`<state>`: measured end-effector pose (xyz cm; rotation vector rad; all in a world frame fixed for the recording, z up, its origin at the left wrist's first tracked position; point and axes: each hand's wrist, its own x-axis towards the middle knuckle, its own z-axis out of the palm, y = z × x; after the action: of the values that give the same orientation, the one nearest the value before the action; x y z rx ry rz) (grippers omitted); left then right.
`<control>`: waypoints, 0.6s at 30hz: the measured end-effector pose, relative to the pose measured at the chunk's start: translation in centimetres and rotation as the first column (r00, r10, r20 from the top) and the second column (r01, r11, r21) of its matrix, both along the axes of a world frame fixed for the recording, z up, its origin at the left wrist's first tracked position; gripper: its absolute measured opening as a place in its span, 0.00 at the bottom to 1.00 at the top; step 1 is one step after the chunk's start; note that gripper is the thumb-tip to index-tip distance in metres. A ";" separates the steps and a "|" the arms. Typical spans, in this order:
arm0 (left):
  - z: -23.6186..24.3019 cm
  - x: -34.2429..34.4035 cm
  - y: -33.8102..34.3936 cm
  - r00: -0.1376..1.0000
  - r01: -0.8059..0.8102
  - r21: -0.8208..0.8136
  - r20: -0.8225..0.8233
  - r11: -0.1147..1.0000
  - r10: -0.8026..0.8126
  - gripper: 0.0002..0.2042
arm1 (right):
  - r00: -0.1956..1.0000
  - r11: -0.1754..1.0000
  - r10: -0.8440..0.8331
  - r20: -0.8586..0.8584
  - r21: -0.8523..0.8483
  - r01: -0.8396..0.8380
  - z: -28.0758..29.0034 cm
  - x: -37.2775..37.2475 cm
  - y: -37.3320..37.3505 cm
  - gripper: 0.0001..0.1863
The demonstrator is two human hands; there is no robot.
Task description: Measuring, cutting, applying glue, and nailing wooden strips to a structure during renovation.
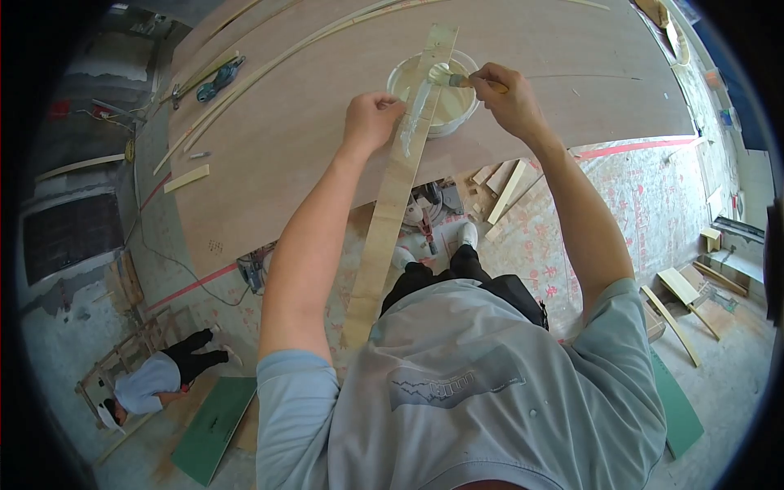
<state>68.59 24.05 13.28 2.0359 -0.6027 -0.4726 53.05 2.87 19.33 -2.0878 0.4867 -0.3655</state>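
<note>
A long plywood strip (377, 237) runs from near my body across a white bucket of pale liquid (454, 110) on the large board worktop. A streak of white paste lies along the strip. My right hand (502, 98) grips a paintbrush (457, 81), its pale bristles on the strip above the bucket. My left hand (374, 118) is closed just left of the strip, fingertips near its edge; whatever they may hold is hidden.
The worktop (269, 155) carries long wood strips and a blue power tool (214, 86). A saw (433, 208), offcuts and my feet show below its edge. Another person (167, 371) is at lower left beside a wooden frame and a green panel (208, 429). A cable crosses the floor.
</note>
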 end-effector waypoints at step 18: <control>-3.8 -9.7 20.9 0.294 -0.063 -0.189 -0.942 0.980 -0.163 0.31 | 0.999 0.997 0.017 0.052 -0.075 -0.013 0.1 0.1 -0.3 0.12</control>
<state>58.88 44.91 9.46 1.1550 0.0828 -1.4820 53.13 2.57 19.45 -2.1470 0.4318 -0.4340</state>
